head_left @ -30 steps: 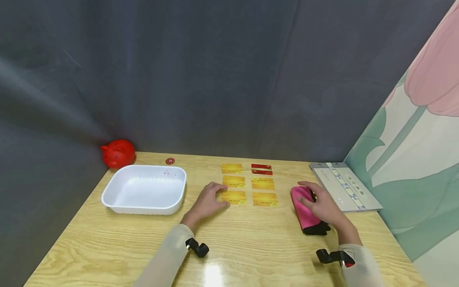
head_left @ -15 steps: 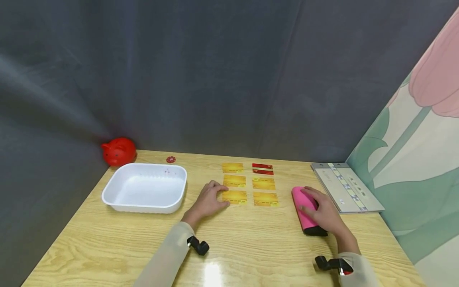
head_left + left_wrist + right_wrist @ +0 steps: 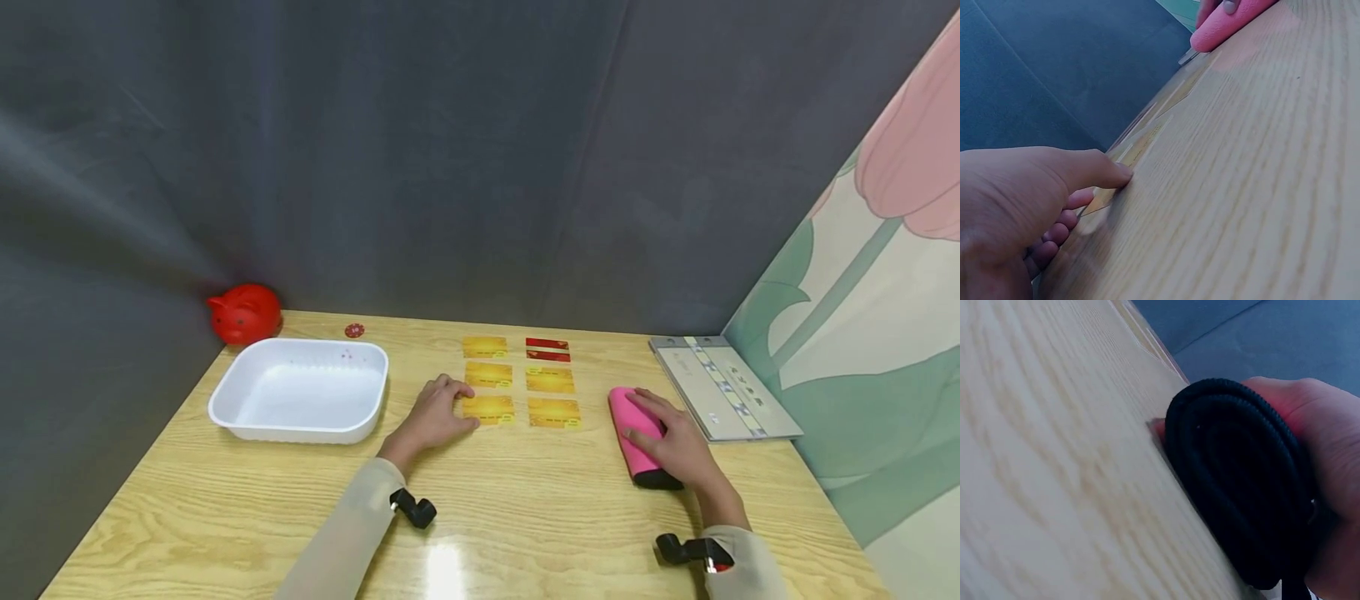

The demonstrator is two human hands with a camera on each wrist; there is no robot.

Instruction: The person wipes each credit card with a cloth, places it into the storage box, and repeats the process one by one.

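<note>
In the head view my left hand rests at the left edge of the nearest yellow card in the left column. Its thumb touches the table at the card's near corner, as the left wrist view shows, and its index finger lies by the far corner. My right hand grips a folded pink fabric piece with a black lining, which lies on the table. The right wrist view shows the black end rolled into an oval, the hand curled round its outer side. The palm side is hidden.
Several more yellow cards and a pair of red strips lie in rows. Left stand a white tray, a red piggy bank and a small red chip. A grey album lies right. A dark curtain backs the table.
My right hand has closed down on the pink piece, and its loose black layers at the near end are now folded together. My left hand has stayed at the card.
</note>
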